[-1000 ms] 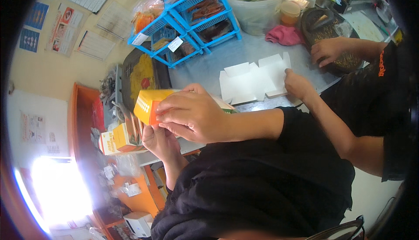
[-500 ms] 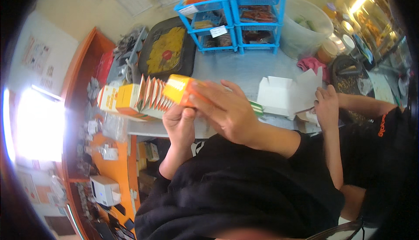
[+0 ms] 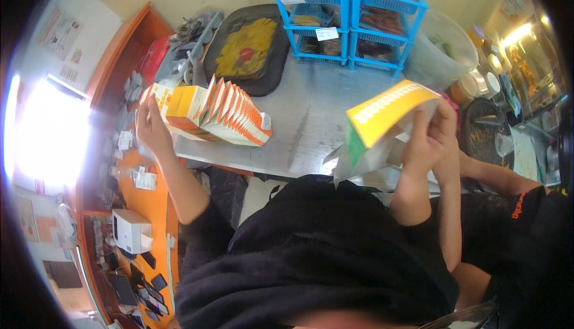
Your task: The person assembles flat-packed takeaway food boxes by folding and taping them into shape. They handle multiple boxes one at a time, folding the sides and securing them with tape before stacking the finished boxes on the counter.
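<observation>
Left hand [image 3: 150,127] spread flat against the end of a leaning row of flat-folded orange-and-white cardboard cartons [image 3: 222,113], roughly a dozen, fanned on the brushed steel table [image 3: 311,125]. Right hand [image 3: 427,134] pinching one glossy yellow-and-green carton blank [image 3: 382,113], bent and raised above the table's near edge. Behind: blue plastic lattice drawers [image 3: 350,18], four visible, and one black oval tray [image 3: 254,45] of yellow strips

Folded carton [image 3: 387,109]: yellow with a white dot pattern, green edge. Stacked cartons [image 3: 230,112], far left: white with orange edges, yellow fronts. Storage bins [image 3: 350,15], far: blue. Table [image 3: 305,119]: grey metal. Sleeves: black.
</observation>
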`<state>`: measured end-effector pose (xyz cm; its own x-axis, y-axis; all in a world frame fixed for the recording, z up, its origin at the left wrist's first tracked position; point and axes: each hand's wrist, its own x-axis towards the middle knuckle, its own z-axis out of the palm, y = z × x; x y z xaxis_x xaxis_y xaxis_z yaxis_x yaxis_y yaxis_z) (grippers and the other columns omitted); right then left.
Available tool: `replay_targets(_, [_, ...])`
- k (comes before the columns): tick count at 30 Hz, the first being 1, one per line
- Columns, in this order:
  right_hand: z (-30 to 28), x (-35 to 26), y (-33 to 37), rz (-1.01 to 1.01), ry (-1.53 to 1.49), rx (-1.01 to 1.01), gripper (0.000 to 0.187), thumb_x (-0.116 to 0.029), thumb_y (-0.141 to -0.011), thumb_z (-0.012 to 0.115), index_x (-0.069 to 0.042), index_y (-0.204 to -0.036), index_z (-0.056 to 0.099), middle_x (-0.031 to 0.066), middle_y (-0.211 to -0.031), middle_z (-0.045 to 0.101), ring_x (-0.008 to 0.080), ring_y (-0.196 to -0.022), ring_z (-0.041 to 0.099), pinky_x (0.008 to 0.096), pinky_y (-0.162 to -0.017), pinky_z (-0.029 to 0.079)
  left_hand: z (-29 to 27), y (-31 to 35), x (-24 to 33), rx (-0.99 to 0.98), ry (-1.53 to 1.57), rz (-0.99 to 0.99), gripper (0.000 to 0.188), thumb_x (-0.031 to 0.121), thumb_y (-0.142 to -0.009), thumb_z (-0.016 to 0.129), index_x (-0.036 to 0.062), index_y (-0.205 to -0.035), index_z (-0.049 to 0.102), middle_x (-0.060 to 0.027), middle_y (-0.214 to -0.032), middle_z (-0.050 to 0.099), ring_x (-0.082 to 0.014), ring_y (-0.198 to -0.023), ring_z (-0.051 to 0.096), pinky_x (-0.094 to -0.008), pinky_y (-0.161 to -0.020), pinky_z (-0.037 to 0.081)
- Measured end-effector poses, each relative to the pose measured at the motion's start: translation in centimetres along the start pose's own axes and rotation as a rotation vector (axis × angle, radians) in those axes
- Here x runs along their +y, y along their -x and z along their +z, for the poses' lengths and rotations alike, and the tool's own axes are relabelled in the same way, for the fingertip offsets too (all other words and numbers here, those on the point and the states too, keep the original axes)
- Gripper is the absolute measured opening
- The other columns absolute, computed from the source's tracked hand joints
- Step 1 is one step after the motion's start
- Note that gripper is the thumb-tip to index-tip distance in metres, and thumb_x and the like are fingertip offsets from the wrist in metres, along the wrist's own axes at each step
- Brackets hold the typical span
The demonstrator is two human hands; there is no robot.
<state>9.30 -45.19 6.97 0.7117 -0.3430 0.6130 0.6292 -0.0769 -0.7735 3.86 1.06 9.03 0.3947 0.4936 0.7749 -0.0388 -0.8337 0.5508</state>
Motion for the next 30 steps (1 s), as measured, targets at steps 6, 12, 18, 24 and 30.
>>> replay_targets(6, [-1.1,0.4,0.4,0.036,-0.149,0.085,0.042,0.005,-0.094,0.057,0.005,-0.135,0.046,0.0157,-0.123,0.061,0.0206,-0.107,0.062,0.0328,-0.093,0.052,1.6,0.1,-10.8,-0.499,-0.192,-0.239,0.064,0.047,-0.092,0.062,0.0025,-0.137,0.054,-0.0182,-0.114,0.068,-0.0293,-0.104,0.065,-0.0372,-0.094,0.048])
replay_targets(12, [-3.6,1.7,-0.6,-0.012,-0.107,-0.009,0.044,0.006,-0.094,0.056,0.006,-0.136,0.044,0.0173,-0.124,0.059,0.0221,-0.107,0.062,0.0332,-0.094,0.050,2.7,1.8,-6.6,-0.571,-0.361,-0.236,0.075,0.054,-0.083,0.069,0.0066,-0.138,0.053,-0.0199,-0.116,0.067,-0.0335,-0.109,0.064,-0.0413,-0.094,0.047])
replay_targets(18, [-4.3,1.6,-0.6,-0.076,-0.091,-0.009,0.042,0.006,-0.094,0.057,0.008,-0.134,0.045,0.0198,-0.123,0.059,0.0237,-0.105,0.062,0.0343,-0.093,0.051,3.9,4.9,2.0,-0.708,-0.285,-0.084,0.081,0.045,-0.075,0.078,0.0098,-0.142,0.049,-0.0192,-0.121,0.066,-0.0341,-0.110,0.063,-0.0416,-0.095,0.048])
replay_targets(24, [-4.8,0.3,-0.7,-0.219,0.146,0.153,0.042,0.002,-0.090,0.062,0.009,-0.129,0.050,0.0203,-0.115,0.063,0.0241,-0.096,0.066,0.0333,-0.085,0.054,7.7,7.6,9.4,-0.870,-0.179,0.165,0.085,0.038,-0.069,0.084,0.0087,-0.142,0.049,-0.0186,-0.123,0.064,-0.0361,-0.109,0.064,-0.0427,-0.092,0.050])
replay_targets(30, [-5.8,-0.6,0.1,-0.115,-0.006,0.354,0.037,-0.001,-0.090,0.064,0.009,-0.125,0.054,0.0161,-0.108,0.067,0.0207,-0.092,0.067,0.0293,-0.081,0.054,14.8,10.4,14.5,-0.868,-0.063,0.346,0.081,0.038,-0.074,0.080,0.0111,-0.143,0.048,-0.0152,-0.120,0.065,-0.0335,-0.105,0.064,-0.0422,-0.090,0.050])
